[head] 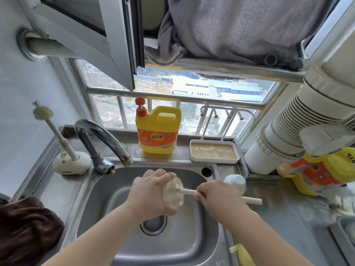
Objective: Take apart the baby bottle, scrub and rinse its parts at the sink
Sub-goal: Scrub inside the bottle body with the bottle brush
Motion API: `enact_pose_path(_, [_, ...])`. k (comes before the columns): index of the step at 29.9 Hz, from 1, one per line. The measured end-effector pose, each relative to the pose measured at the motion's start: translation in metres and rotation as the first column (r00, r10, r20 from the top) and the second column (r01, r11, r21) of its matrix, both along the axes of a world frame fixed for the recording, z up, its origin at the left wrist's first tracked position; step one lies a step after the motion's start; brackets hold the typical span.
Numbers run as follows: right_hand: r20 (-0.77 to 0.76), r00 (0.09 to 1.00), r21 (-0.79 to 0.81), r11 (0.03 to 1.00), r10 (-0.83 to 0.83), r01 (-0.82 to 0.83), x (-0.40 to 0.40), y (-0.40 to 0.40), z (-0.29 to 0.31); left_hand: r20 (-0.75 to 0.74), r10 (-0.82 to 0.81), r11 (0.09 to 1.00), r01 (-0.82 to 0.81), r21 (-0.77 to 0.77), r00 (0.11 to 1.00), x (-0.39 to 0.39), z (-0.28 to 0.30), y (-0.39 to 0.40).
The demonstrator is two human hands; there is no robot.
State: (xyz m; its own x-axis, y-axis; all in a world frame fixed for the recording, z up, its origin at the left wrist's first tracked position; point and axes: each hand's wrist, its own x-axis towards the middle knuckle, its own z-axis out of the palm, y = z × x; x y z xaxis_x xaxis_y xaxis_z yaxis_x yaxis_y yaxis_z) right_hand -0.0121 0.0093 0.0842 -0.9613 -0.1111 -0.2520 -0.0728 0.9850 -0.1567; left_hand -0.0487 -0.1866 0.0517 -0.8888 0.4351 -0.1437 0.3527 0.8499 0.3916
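The left hand (151,192) has a closed grip around the clear bottle body (173,194) and holds it on its side above the sink (107,204), with the mouth turned toward the right hand (213,196). The right hand has a closed grip on the cream handle of the bottle brush (249,200); the handle goes from this grip into the bottle, and its free end sticks out on the far side of the hand, over the tabletop (288,217). Just beyond the right grip, a white rounded part (235,182) lies on the sink edge; what it is I cannot tell. Below the left grip is the drain (153,224). Beyond the left grip the faucet (101,139) curves over the basin, and behind it stands a yellow detergent jug (158,131). Further left of the faucet, a second brush (55,131) stands in its holder.
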Motion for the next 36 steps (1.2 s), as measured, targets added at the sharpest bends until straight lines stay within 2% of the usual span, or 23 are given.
enact_pose_path(3, [0.023,1.000,-0.008,1.000,-0.003,0.003,0.003,-0.006,-0.001,-0.005,-0.028,0.999,0.028,-0.033,1.000,0.000,0.001,0.002])
enact_pose_path(8, [0.042,0.998,-0.021,0.999,-0.038,0.039,0.008,-0.002,0.009,-0.040,0.023,1.000,-0.023,-0.003,0.999,0.003,-0.001,-0.003])
enact_pose_path(12, [0.118,0.990,-0.131,0.987,-0.079,0.095,0.012,-0.017,0.004,-0.077,-0.007,0.998,0.012,0.055,0.997,0.017,-0.003,0.010])
enact_pose_path(15, [0.165,0.978,-0.240,0.956,-0.130,0.167,0.017,-0.010,0.007,-0.030,0.000,0.992,0.003,0.130,1.000,0.021,-0.008,0.002])
enact_pose_path(20, [0.169,0.975,-0.306,0.933,-0.143,0.190,0.028,-0.004,0.010,0.141,-0.147,0.947,0.098,0.307,0.979,0.022,-0.009,-0.014])
enact_pose_path(24, [0.163,0.983,-0.377,0.916,-0.081,0.138,0.035,-0.010,0.013,0.081,-0.187,0.964,0.168,0.207,0.979,0.013,-0.006,-0.024])
enact_pose_path(27, [0.144,0.987,-0.421,0.899,-0.064,0.120,0.037,-0.013,0.017,0.009,-0.173,0.947,0.163,0.277,0.985,0.015,-0.007,-0.028])
enact_pose_path(29, [0.175,0.984,-0.369,0.923,-0.045,0.108,0.040,-0.011,0.021,-0.092,-0.122,0.943,0.144,0.301,0.988,0.017,-0.012,-0.032])
enact_pose_path(31, [0.191,0.982,-0.199,0.980,0.012,0.026,0.042,-0.006,0.029,-0.151,-0.066,0.946,0.109,0.304,0.986,0.018,-0.015,-0.034])
enact_pose_path(33, [0.194,0.981,-0.069,0.997,0.031,-0.018,0.038,0.001,0.035,-0.159,-0.040,0.952,0.086,0.293,0.986,0.020,-0.015,-0.034])
enact_pose_path(36, [0.095,0.995,0.025,1.000,-0.006,0.004,0.028,0.002,0.034,-0.174,-0.020,0.957,0.070,0.282,0.984,0.023,-0.013,-0.027])
